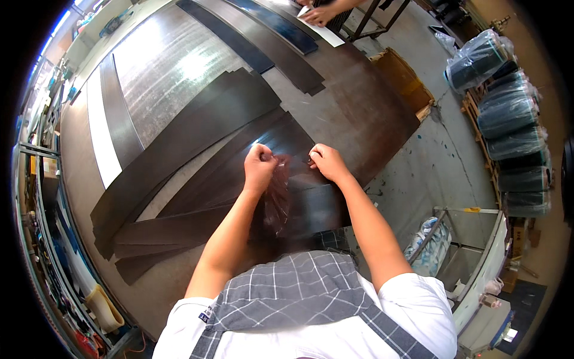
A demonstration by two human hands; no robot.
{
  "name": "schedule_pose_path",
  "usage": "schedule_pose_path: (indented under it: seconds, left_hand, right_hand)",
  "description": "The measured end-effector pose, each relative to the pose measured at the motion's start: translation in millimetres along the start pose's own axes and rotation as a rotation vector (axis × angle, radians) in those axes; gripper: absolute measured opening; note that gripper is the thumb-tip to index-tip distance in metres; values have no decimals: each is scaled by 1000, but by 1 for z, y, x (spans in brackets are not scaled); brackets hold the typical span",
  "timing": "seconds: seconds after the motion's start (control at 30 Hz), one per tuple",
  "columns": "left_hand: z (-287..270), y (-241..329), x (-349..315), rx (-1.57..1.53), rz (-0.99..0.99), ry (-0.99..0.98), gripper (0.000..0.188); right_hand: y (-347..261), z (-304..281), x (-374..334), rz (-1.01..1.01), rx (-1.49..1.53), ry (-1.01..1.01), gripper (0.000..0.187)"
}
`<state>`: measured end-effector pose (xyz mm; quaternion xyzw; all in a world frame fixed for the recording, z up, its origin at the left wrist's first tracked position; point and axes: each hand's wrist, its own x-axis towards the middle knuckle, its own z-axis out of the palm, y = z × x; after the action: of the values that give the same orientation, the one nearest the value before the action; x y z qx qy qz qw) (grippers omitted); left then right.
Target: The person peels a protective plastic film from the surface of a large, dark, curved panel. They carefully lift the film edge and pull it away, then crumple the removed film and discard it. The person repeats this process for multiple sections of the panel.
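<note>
My left hand is closed on a thin, see-through reddish plastic film, which hangs crumpled below the fist. To its right, my right hand is pinched closed over the table's near corner. What those fingers hold, if anything, is too small to make out. Under both hands lie dark, glossy flat sheets, fanned out and overlapping. A broad dark curved strip lies beyond them to the left.
On the large brown table lie more dark strips and a white strip. Another person's hand touches a white strip at the far edge. A cardboard box, wrapped rolls and a metal-framed cart stand right.
</note>
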<state>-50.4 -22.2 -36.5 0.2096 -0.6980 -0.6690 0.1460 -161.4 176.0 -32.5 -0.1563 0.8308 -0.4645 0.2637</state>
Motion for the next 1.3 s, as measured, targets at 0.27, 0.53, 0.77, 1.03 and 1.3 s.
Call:
schedule_pose_path:
  seconds: [0.27,0.53,0.77,1.03,1.3]
  left_hand:
    - [10,8,-29,820,447,-315,40]
    - [20,17,-38,1012,359,-452,45]
    - [19,23,-38,980,420,-437,45]
    - [14,19,-36,214,371,-552,68]
    - [19,36,-24,640,152,-364,51]
  right_hand:
    - [-17,14,-3,-377,-735,468,17]
    - [-14,27,-17,-502,-746,481,16]
    - [-22,23,-22,-535,-576,547,14]
    - [-18,6,-15,-189,-228,328,20]
    - [-22,5,-24,-134,-333,132,22]
